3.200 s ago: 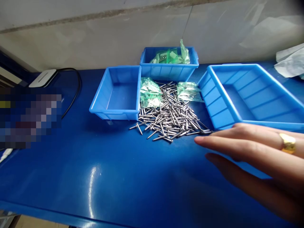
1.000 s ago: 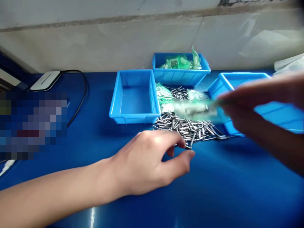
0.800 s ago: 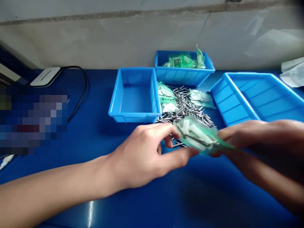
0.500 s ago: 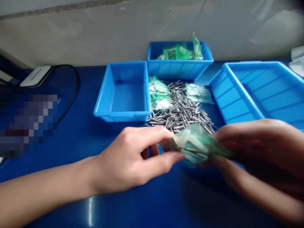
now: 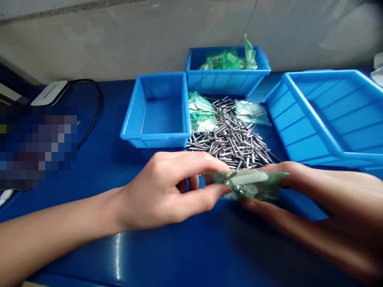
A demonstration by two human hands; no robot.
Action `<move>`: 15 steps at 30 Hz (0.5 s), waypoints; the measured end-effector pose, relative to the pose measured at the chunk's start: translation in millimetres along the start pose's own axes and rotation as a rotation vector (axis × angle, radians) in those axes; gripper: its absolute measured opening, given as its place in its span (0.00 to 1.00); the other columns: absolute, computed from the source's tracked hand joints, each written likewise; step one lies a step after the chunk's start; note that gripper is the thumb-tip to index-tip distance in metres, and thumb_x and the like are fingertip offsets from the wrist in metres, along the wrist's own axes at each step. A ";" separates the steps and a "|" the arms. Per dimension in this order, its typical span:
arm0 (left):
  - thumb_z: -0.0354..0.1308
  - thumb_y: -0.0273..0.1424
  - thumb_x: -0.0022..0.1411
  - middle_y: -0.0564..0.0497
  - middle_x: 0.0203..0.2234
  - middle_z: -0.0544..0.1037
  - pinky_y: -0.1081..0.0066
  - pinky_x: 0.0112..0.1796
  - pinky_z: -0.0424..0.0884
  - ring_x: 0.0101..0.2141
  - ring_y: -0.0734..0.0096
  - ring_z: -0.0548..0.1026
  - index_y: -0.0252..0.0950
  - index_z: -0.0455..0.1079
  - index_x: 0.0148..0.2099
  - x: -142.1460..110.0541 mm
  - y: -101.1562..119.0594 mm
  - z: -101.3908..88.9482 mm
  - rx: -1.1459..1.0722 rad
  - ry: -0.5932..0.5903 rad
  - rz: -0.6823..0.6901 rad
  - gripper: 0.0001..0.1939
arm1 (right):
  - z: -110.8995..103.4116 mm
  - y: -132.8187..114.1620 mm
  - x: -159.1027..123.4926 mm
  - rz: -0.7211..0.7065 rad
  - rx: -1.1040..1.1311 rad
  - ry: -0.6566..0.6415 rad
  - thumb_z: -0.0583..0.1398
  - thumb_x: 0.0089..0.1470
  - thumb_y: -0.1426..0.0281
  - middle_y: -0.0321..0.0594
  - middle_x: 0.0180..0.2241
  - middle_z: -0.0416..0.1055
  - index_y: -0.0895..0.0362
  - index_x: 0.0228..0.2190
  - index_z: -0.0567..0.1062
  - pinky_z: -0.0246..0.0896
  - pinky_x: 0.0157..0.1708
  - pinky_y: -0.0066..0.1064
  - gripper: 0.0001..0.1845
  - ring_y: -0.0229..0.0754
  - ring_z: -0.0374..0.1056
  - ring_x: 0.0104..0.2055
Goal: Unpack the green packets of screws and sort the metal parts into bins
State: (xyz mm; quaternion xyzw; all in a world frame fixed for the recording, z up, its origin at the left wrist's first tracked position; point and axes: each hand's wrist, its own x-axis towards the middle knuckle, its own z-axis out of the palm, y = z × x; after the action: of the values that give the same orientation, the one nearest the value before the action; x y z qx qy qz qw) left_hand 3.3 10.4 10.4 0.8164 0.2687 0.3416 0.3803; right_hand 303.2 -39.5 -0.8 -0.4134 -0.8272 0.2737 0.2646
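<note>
A clear green plastic bag (image 5: pixel 254 185) with white plastic pieces and metal hardware inside is held level between both hands. My left hand (image 5: pixel 173 191) pinches its left end between thumb and fingers. At the bag's right side, my right hand (image 5: pixel 323 203) has its fingers on the far edge and its thumb against the near edge. Just beyond the bag lies a loose pile of metal screws (image 5: pixel 233 139). A green bag (image 5: pixel 202 111) rests at the pile's left, and a flatter clear bag (image 5: pixel 251 112) at its right.
An upright blue bin (image 5: pixel 157 139) stands left of the pile. Behind is a bin (image 5: pixel 224 81) holding several green bags. A large blue bin (image 5: pixel 308 119) sits at the right. A white device (image 5: pixel 49 93) with a black cable (image 5: pixel 97 115) is at the far left.
The bag has turned flatter and lies more level. My right hand has shifted its hold, with its thumb further left under the bag. My left hand keeps its pinch.
</note>
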 end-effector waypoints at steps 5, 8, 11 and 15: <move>0.73 0.27 0.88 0.53 0.35 0.92 0.76 0.28 0.78 0.25 0.74 0.82 0.38 0.93 0.53 -3.7 -2.0 0.8 0.129 0.010 0.056 0.07 | -0.3 1.8 2.5 -0.031 -0.021 0.021 0.62 0.92 0.52 0.31 0.34 0.85 0.43 0.43 0.79 0.74 0.29 0.33 0.19 0.44 0.79 0.27; 0.73 0.29 0.88 0.52 0.34 0.92 0.73 0.27 0.78 0.25 0.72 0.81 0.39 0.93 0.53 -2.2 -2.3 1.4 0.121 0.000 0.035 0.07 | -3.3 1.5 6.8 -0.041 -0.040 0.005 0.62 0.92 0.56 0.33 0.34 0.85 0.45 0.41 0.79 0.72 0.29 0.32 0.21 0.42 0.78 0.27; 0.74 0.32 0.87 0.52 0.34 0.91 0.71 0.29 0.81 0.26 0.69 0.80 0.40 0.93 0.52 -0.1 -2.8 -0.1 0.040 -0.005 -0.017 0.06 | -5.5 0.4 10.5 -0.032 0.001 -0.006 0.61 0.93 0.52 0.33 0.33 0.86 0.45 0.39 0.82 0.70 0.28 0.32 0.24 0.43 0.77 0.26; 0.80 0.36 0.85 0.54 0.32 0.87 0.73 0.32 0.80 0.27 0.71 0.79 0.40 0.92 0.50 1.0 -3.6 -4.2 -0.036 -0.103 -0.051 0.07 | -6.4 -3.6 11.6 -0.005 0.092 0.008 0.64 0.91 0.56 0.29 0.29 0.83 0.42 0.44 0.88 0.70 0.26 0.30 0.18 0.40 0.73 0.22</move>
State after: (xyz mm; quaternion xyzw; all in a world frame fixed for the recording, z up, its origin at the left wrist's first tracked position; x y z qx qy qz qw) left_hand 0.2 14.9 9.8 0.8187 0.2634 0.2941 0.4169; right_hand 299.5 -30.2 8.6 -0.3998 -0.8137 0.3090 0.2873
